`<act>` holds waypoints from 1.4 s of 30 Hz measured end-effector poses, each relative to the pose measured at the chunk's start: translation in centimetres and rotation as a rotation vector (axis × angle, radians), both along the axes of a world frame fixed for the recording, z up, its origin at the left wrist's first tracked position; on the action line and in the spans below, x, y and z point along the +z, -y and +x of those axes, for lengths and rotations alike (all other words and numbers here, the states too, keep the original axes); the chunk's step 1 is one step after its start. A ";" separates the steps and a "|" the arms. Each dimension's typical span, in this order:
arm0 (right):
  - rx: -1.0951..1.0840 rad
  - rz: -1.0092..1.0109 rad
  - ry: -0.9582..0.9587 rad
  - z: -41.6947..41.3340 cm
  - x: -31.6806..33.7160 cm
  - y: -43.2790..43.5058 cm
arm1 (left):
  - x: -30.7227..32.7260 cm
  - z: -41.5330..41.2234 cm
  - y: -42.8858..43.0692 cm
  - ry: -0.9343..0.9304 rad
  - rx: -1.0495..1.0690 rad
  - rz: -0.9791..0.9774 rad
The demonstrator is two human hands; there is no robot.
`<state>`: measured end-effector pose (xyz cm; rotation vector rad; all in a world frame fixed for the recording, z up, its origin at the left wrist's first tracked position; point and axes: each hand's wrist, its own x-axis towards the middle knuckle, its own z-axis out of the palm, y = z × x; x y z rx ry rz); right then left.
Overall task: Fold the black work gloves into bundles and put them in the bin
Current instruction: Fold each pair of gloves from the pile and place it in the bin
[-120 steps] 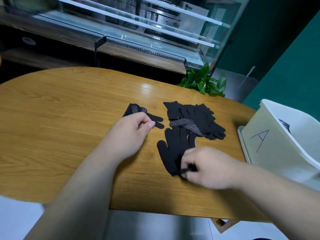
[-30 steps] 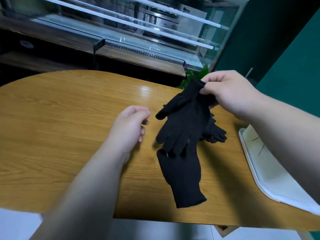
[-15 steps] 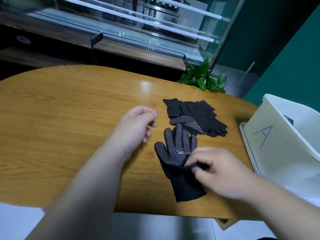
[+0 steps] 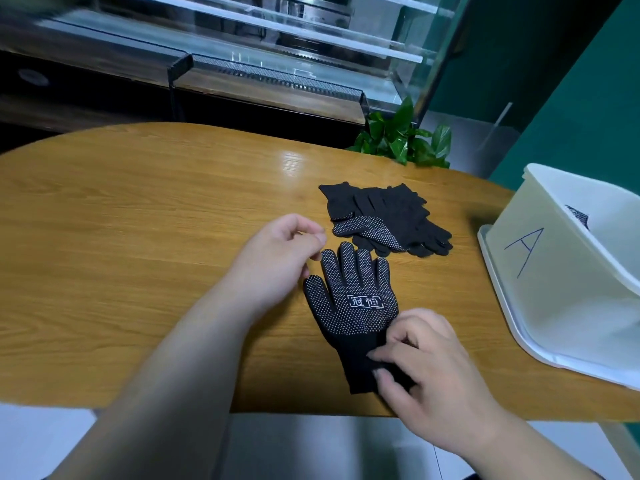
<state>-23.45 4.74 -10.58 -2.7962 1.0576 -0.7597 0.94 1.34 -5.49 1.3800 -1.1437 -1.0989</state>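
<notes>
Wooden tabletop (image 4: pixel 138 237) before a glass display case (image 4: pixel 277 46), white bin (image 4: pixel 554 299) at 3 o'clock.
Glove pile (image 4: pixel 398 216) lies at 1 o'clock. The dotted glove (image 4: pixel 349 306) is flat at centre, the right hand (image 4: pixel 433 372) grip pinching its cuff. The left hand (image 4: pixel 277 265) is loosely curled and holds nothing.

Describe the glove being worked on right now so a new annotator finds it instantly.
On the oval wooden table, left of the white bin marked A, find the black glove nearest the front edge, its cuff pinched by the right hand. Unlike the heap behind it, it lies flat and apart, dotted palm up, showing a white boxed logo.
</notes>
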 end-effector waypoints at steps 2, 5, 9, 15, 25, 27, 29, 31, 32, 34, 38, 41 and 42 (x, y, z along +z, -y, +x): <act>-0.004 -0.008 0.015 -0.1 0.0 0.0 | -0.1 -0.1 0.0 0.004 -0.004 -0.004; 0.022 0.020 0.025 -0.1 0.0 0.0 | -0.2 -0.3 0.1 0.013 -0.006 0.000; 0.032 0.038 0.012 -0.2 0.1 0.0 | -0.6 -0.5 0.0 0.042 -0.042 -0.010; 0.011 0.002 -0.013 -0.3 0.1 -0.1 | -1.7 -0.8 -0.1 0.142 -0.157 -0.017; 0.086 -0.015 -0.131 -0.1 0.4 -0.6 | -2.5 -0.5 0.1 0.226 -0.180 -0.034; 0.102 0.035 -0.128 -0.5 0.4 -0.7 | -2.4 -0.5 0.0 0.235 -0.188 -0.041; 0.099 0.076 -0.134 -1.4 0.4 -0.9 | -2.4 -0.5 0.0 0.236 -0.196 -0.047; 0.074 0.079 -0.138 -2.5 0.1 -1.2 | -2.3 -0.5 -0.1 0.224 -0.221 -0.059; 0.065 0.063 -0.142 -2.8 -0.1 -1.4 | -2.2 -0.5 -0.1 0.211 -0.240 -0.067; 0.050 0.018 -0.153 -3.3 -0.5 -1.9 | -1.9 -0.7 -0.3 0.193 -0.286 -0.101; 0.041 -0.016 -0.119 -3.5 -1.1 -2.7 | -1.5 -1.5 -1.5 0.202 -0.346 -0.166; 0.036 -0.001 -0.100 -3.6 -1.5 -3.6 | -1.3 -2.3 -3.1 0.232 -0.388 -0.188; 0.031 0.004 -0.092 -3.6 -1.5 -3.8 | -1.3 -2.8 -3.8 0.253 -0.401 -0.196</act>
